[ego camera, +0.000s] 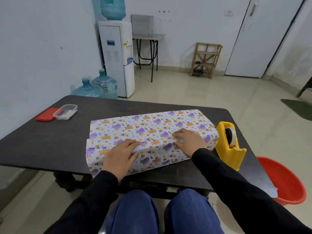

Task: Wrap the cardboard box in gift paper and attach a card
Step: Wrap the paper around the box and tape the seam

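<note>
Across the middle of the dark table, gift paper printed with purple and orange cartoon animals, folded round the long cardboard box and hiding it whole, with one edge overlapped along the top. At 8 o'clock on the parcel, left hand, fingers straight and close together, pressed flat on the overlap, gripping nothing. At 3 o'clock on the parcel, right hand, likewise spread flat on the paper, fingers straight, nothing pinched. Just beside the parcel's right end, at 3 o'clock, a yellow tape dispenser with a roll of clear tape seated in it. Toward the table's 10 o'clock corner, a clear plastic container, uncovered, with small white pieces inside, too small to identify; touching its left side, a red lid lying flat. On the floor at 4 o'clock, a red tub, its inside only partly in view. At 12 o'clock by the wall, a water dispenser topped by a blue bottle; at its foot, two blue water jugs.
</note>
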